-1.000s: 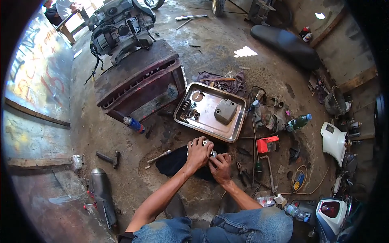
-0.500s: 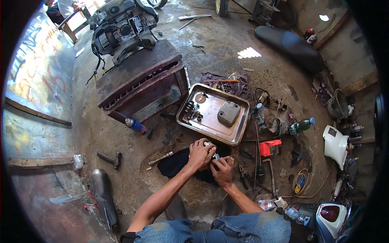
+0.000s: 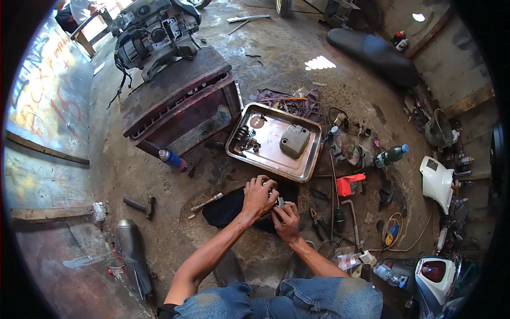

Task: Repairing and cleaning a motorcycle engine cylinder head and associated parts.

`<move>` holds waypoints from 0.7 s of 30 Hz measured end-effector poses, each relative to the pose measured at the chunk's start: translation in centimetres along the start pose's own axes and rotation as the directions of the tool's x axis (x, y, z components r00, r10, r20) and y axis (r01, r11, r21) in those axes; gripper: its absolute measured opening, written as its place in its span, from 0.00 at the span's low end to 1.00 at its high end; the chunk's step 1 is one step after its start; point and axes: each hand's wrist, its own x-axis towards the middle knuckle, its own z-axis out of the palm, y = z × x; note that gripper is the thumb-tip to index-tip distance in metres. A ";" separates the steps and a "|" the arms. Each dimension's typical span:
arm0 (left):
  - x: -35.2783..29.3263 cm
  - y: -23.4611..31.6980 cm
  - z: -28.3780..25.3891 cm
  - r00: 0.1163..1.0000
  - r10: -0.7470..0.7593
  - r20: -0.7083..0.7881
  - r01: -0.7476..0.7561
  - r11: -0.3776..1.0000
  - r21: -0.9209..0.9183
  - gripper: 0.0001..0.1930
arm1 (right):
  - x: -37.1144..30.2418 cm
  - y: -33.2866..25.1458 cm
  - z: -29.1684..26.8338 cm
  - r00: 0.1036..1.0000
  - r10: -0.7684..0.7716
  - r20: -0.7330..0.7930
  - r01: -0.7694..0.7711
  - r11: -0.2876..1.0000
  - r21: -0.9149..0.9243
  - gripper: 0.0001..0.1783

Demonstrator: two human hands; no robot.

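Over a dark cloth (image 3: 219, 211) on the floor, both hands hold a small grey metal engine part (image 3: 280, 201). My left hand (image 3: 257, 199) is closed over its top and left side, with the fingers bent around it. At the lower right, my right hand (image 3: 287, 222) grips the same part between thumb and fingers. Much of the part is hidden by the hands. Just beyond stands a shallow metal tray (image 3: 270, 151). In it lie a grey box-shaped engine cover (image 3: 295, 141), a round drilled disc (image 3: 256, 122) and a dark camshaft-like piece (image 3: 242, 133).
On the left are a hammer (image 3: 141, 206), an exhaust muffler (image 3: 132, 250) and a blue spray can (image 3: 172, 159). A dark red crate (image 3: 186, 119) carries an engine (image 3: 155, 40). Rightward lie pliers (image 3: 317, 223), a red box (image 3: 348, 185) and a green bottle (image 3: 391, 155).
Both hands keep their hold on the engine part, with small shifts of the fingers and the part. The whole view has moved slightly, so the surroundings sit a little further left and higher.
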 end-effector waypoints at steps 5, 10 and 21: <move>-0.5 0.7 0.0 0.998 0.027 -0.061 -0.027 1.000 0.014 0.15 | -0.1 -0.5 -0.3 0.999 0.038 0.023 -0.038 0.999 -0.024 0.12; -0.4 0.7 0.0 0.999 0.024 -0.044 -0.022 0.999 0.047 0.14 | 0.1 -0.5 -0.1 0.995 0.084 0.059 -0.083 0.996 -0.029 0.13; 1.4 0.1 0.6 0.998 -0.065 -0.014 0.066 0.995 0.076 0.12 | 1.6 0.1 -0.5 0.997 0.030 0.076 -0.020 0.993 -0.118 0.12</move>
